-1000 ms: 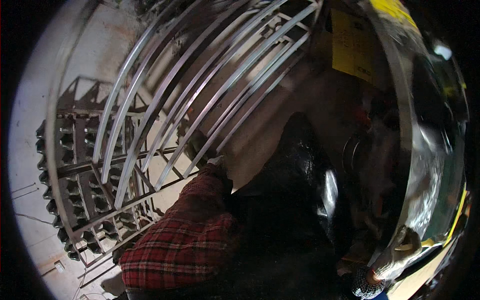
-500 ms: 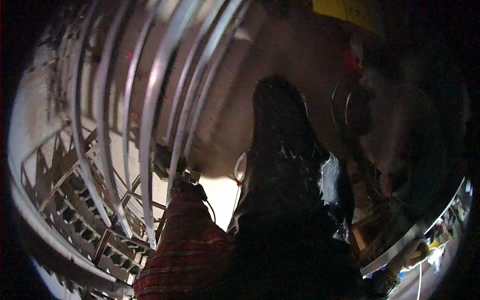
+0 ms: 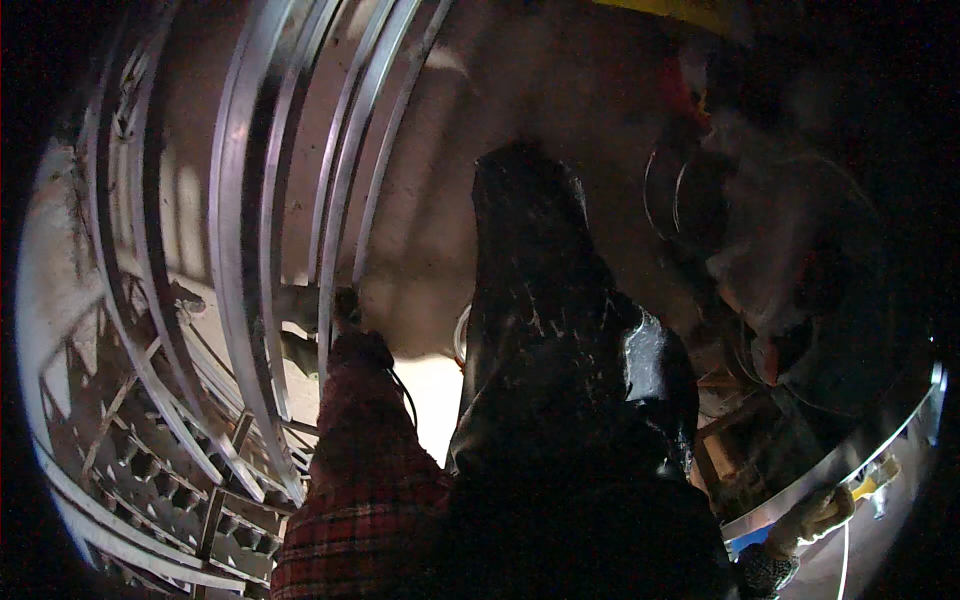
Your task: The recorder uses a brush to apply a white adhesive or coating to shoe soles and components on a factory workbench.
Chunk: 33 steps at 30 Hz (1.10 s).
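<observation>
My left hand (image 3: 342, 308), in a dark glove below a red plaid sleeve, is closed round one of the long shiny metal bars (image 3: 345, 200). Its fingers are partly lost in shadow on either side of the bar. At the lower right rim, my right hand (image 3: 812, 517) wears a pale glove with a grey knit cuff. Its fingers wrap a yellow-handled tool (image 3: 872, 480), whose kind is too small and bent by the lens to make out. A thin white line (image 3: 846, 560) hangs beside that hand.
Several more curved metal bars (image 3: 235, 190) rise at the left above a dark lattice frame (image 3: 150, 470). Black, creased clothing (image 3: 530, 300) covers the middle. A metal edge (image 3: 850, 460) curves along the right. Dim cables (image 3: 660, 195) hang at the right, and something yellow (image 3: 680, 10) shows at the top.
The bars and my left hand have shifted left in the picture as the view moved. My right hand shows more fully at the lower right, still with the yellow-handled tool.
</observation>
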Motion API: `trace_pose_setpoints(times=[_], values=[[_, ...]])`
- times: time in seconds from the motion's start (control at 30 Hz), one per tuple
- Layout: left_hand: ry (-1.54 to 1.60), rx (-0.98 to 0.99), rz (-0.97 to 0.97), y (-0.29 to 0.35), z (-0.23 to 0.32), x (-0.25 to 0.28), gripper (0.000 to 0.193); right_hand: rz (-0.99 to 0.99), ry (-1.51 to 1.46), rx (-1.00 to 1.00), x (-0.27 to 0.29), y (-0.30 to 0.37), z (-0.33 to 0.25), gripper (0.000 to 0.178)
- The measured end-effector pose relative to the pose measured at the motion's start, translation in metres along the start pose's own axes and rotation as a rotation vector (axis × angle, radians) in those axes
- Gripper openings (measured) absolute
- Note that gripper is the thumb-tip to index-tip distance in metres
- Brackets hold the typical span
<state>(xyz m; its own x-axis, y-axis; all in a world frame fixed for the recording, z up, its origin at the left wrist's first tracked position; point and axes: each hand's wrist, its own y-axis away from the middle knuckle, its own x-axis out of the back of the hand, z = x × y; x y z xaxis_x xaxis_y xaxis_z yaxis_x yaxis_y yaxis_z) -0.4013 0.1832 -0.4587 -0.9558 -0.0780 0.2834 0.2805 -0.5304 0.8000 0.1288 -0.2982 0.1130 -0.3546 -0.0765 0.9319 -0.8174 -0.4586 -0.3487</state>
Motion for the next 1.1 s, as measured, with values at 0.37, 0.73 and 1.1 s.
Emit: trace_pose_setpoints(times=[0.37, 0.73, 1.1], values=[[0.427, 0.282, -0.981, 0.267, 0.106, -0.167, 0.039, 0.081, -0.106, -0.029, -0.023, 0.006, -0.104, 0.025], [0.088, 0.303, -1.926, 0.572, 0.179, -0.187, 0.085, 0.468, -0.790, -0.428, 0.095, 0.094, -0.004, 0.039], [-0.487, 0.214, -2.036, 0.707, 0.096, -0.186, 0.069, 0.488, -0.429, -0.992, 0.196, 0.228, 0.175, 0.031]])
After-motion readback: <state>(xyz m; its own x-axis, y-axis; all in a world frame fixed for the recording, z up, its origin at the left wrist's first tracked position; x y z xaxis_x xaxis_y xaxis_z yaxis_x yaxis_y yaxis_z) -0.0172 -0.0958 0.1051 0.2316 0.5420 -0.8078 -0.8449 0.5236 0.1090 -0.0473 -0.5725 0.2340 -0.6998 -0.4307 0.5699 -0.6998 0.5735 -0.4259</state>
